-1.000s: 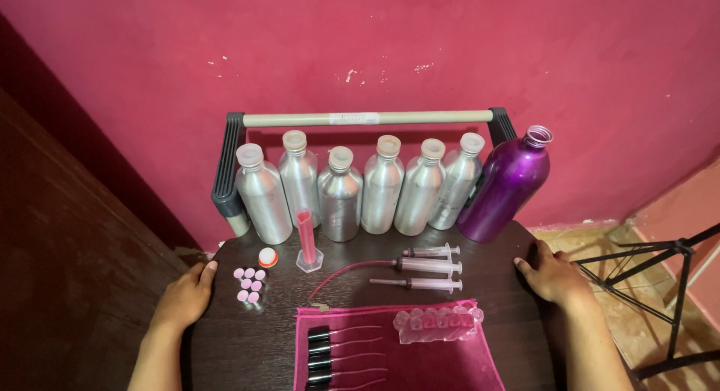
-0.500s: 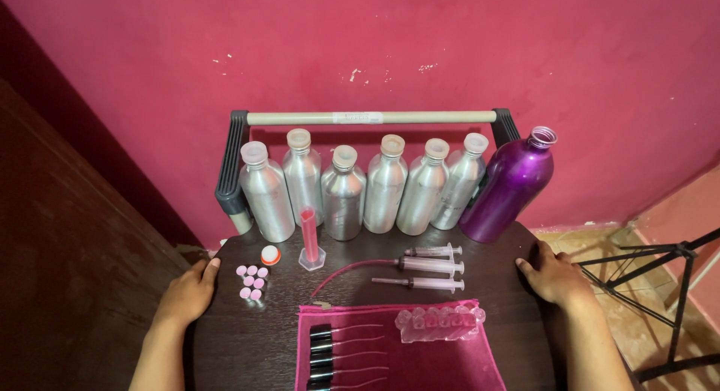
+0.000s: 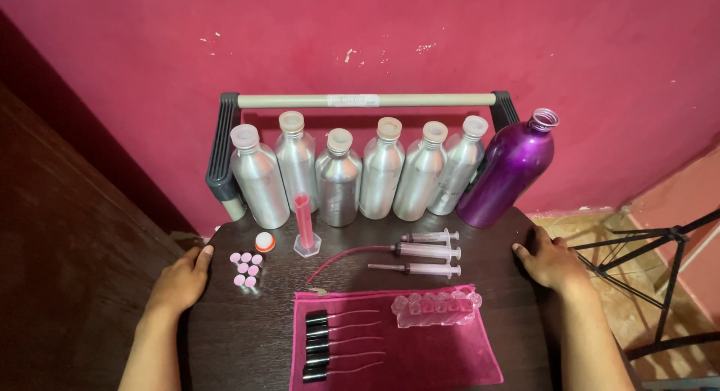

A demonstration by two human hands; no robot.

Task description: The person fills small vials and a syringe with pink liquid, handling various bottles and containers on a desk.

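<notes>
Left hand [image 3: 178,282]: rests flat on the left edge of the dark round worktop [image 3: 240,338], fingers loosely spread, holding nothing.

Small pink caps [image 3: 245,269]: a cluster lying just beside the left hand, nearest thing to it.

Orange-and-white cap [image 3: 265,242]: just behind the cluster.

Pink measuring cylinder [image 3: 304,224]: upright on its clear foot, in front of the bottles.

Silver metal bottles [image 3: 339,177]: six in a row along the back, against the pink wall [image 3: 450,38], capped.

Black-topped spray pumps [image 3: 337,344]: five, lying in a column on a pink cloth [image 3: 442,353] at the near edge.

Clear small vials [image 3: 436,307]: a row on the cloth's upper right part.

Syringes [image 3: 427,251]: three, lying parallel behind the cloth; a thin pink tube runs from the middle one.

Purple metal bottle [image 3: 508,170]: open-necked, leaning at the right end of the row.

Right hand [image 3: 550,261]: rests on the right edge of the worktop, fingers bent over the rim, gripping no object; syringes nearest to it.

Black folding stand [image 3: 660,271]: on the floor, far right.
</notes>
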